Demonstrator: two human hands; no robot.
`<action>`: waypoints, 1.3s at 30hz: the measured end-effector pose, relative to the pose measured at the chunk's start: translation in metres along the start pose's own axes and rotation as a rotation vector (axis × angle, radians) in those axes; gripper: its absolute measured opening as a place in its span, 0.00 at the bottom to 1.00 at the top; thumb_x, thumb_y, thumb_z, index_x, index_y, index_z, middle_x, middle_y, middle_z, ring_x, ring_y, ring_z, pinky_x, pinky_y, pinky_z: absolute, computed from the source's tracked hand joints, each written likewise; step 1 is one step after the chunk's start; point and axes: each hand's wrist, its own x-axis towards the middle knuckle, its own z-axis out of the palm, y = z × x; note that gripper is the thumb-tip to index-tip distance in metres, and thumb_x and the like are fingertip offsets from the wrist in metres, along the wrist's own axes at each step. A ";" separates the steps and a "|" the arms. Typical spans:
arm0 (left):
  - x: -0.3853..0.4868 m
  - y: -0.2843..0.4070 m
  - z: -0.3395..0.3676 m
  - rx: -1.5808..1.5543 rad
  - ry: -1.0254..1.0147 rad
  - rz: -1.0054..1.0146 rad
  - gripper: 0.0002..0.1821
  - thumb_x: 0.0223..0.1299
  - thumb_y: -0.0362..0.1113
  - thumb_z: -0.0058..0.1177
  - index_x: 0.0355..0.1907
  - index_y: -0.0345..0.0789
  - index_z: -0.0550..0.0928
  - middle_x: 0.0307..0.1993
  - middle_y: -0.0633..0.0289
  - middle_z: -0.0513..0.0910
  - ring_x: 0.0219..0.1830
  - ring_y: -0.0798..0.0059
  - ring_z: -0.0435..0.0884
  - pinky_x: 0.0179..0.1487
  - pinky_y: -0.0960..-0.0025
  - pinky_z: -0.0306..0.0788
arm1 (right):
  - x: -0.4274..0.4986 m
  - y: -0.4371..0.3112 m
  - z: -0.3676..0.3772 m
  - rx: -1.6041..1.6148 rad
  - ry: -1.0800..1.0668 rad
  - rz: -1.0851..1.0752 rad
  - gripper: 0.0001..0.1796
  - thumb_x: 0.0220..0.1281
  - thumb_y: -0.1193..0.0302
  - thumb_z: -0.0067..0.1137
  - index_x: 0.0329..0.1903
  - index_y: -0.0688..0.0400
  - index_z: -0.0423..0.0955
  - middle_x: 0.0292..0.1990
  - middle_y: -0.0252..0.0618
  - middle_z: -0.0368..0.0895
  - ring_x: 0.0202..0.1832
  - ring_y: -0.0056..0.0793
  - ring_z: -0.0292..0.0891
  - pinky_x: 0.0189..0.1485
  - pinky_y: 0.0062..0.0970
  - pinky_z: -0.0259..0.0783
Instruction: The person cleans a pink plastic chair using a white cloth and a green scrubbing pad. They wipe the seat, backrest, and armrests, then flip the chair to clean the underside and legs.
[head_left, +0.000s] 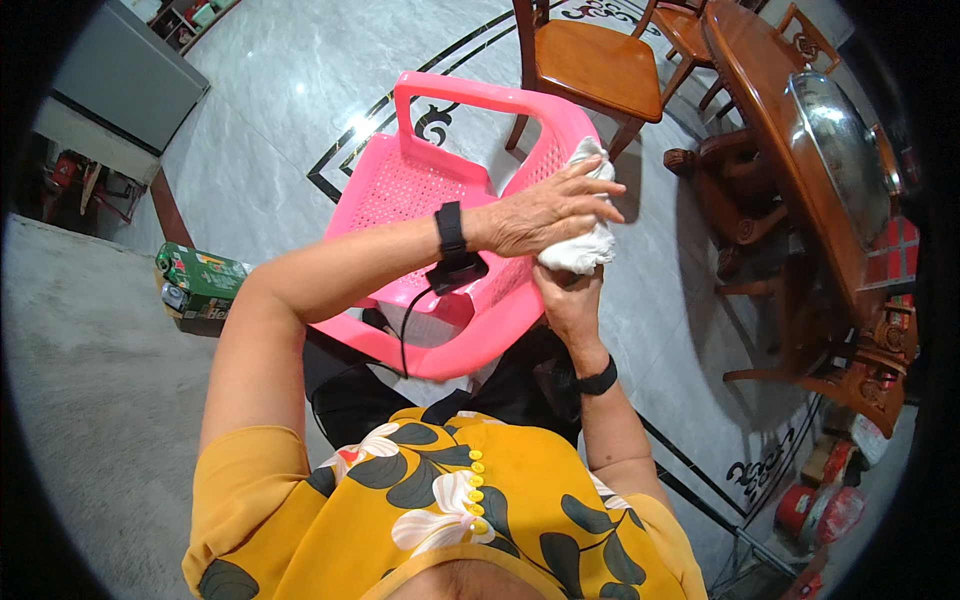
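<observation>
A pink plastic armchair (465, 360) with a perforated seat and back lies tilted in front of me, over my lap. My left hand (559, 210) reaches across it from the left, palm down with fingers spread, pressing a crumpled white cloth (581, 253) against the top edge of the chair's back. Just below the cloth, my right hand (571, 300) grips the edge of the backrest; its fingertips are hidden by the cloth and the chair. Both wrists wear black bands, and a black device with a cable hangs at the left one.
A wooden chair (600, 67) stands beyond the pink one. At right is a wooden table (780, 150) bearing a large shiny domed cover (844, 150). A green beer carton (206, 285) sits on the floor at left, below a grey cabinet (127, 75). Red containers (795, 510) are at lower right.
</observation>
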 end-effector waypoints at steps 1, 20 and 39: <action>0.009 -0.015 -0.003 0.014 0.011 0.036 0.24 0.82 0.50 0.33 0.66 0.41 0.76 0.77 0.57 0.62 0.84 0.49 0.40 0.84 0.45 0.38 | -0.001 -0.002 -0.001 -0.007 0.003 0.102 0.31 0.61 0.74 0.69 0.64 0.67 0.66 0.55 0.46 0.75 0.55 0.34 0.75 0.57 0.34 0.73; -0.039 -0.275 -0.058 0.925 0.274 -0.280 0.26 0.76 0.51 0.46 0.71 0.45 0.69 0.63 0.59 0.76 0.70 0.59 0.70 0.75 0.47 0.60 | -0.002 -0.031 -0.004 0.129 -0.037 0.225 0.29 0.64 0.71 0.62 0.65 0.68 0.65 0.53 0.43 0.77 0.53 0.29 0.73 0.59 0.31 0.69; -0.132 -0.330 -0.128 1.002 0.674 -0.515 0.26 0.56 0.47 0.66 0.54 0.36 0.81 0.48 0.48 0.84 0.52 0.50 0.84 0.53 0.53 0.78 | -0.002 -0.027 -0.009 0.103 -0.080 0.167 0.32 0.63 0.74 0.62 0.67 0.71 0.63 0.54 0.46 0.76 0.55 0.32 0.73 0.61 0.33 0.69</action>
